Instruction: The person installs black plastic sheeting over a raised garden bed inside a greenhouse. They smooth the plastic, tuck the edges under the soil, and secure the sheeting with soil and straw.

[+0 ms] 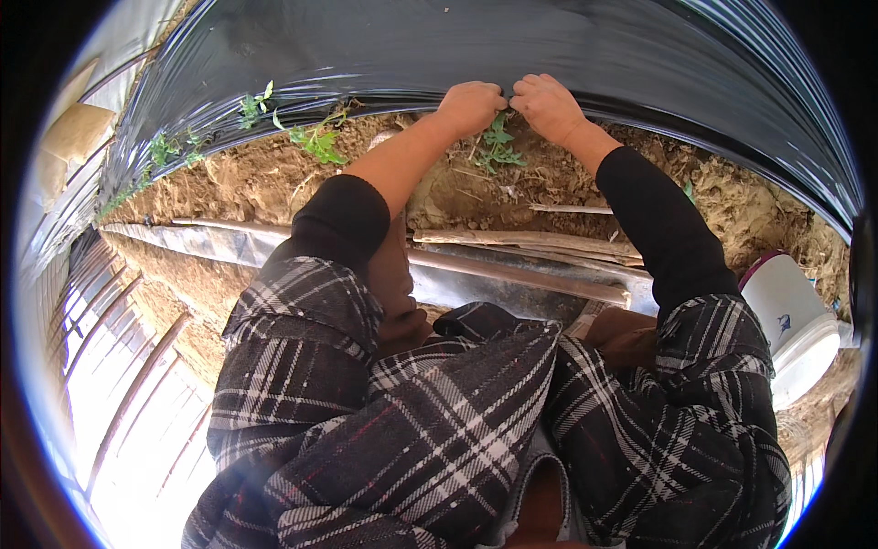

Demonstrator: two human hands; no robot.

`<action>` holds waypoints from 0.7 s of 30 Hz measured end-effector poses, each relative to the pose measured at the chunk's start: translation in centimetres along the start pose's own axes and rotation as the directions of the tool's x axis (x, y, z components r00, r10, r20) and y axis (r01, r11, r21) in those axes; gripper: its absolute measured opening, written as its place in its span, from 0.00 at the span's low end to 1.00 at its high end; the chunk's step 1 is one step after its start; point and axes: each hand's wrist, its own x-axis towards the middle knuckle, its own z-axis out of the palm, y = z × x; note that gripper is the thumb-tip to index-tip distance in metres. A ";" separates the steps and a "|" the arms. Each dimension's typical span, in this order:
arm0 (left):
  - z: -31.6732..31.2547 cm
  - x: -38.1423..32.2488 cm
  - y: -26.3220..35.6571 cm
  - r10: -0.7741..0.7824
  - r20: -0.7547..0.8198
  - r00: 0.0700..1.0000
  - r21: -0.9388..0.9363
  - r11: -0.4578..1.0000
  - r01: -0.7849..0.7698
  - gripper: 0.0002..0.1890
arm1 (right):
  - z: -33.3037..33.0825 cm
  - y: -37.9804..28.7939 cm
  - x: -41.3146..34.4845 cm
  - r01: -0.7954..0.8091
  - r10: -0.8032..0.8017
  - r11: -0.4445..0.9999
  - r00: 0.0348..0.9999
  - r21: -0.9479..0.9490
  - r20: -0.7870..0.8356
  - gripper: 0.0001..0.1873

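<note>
Black plastic mulch film (pixel 425 41) stretches over the ground ahead of me, its near edge gathered in folds. My left hand (pixel 473 106) pinches that edge with bent fingers. Close beside it, my right hand (pixel 547 108) grips the same edge, with a small gap between the two. A green leafy seedling (pixel 499 145) hangs out just below the gap, over brown soil. Its upper stem is hidden at the film and fingers. Another leafy plant (pixel 321 143) pokes out at the film's edge to the left of my left forearm.
Wooden sticks (pixel 521 274) lie across the soil before my body, partly over a strip of dark plastic (pixel 473 288). A white bucket (pixel 789 316) stands at the right. More plants (pixel 164 147) line the film's edge at left, near a cardboard piece (pixel 79 130).
</note>
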 end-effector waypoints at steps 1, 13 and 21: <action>0.0 0.1 0.1 -0.028 0.061 0.998 0.032 0.999 0.026 0.07 | 0.0 0.0 0.0 0.005 -0.005 1.000 1.000 -0.002 0.002 0.04; -1.0 -1.5 -0.5 0.004 -0.149 0.989 0.100 0.995 0.011 0.07 | -0.4 -0.6 0.3 -0.032 0.039 0.999 0.973 -0.035 0.227 0.07; -2.0 -3.4 -0.3 0.379 -0.218 0.899 0.309 0.901 -0.305 0.05 | -0.9 -0.6 -1.3 0.178 -0.177 0.981 0.984 -0.072 0.018 0.07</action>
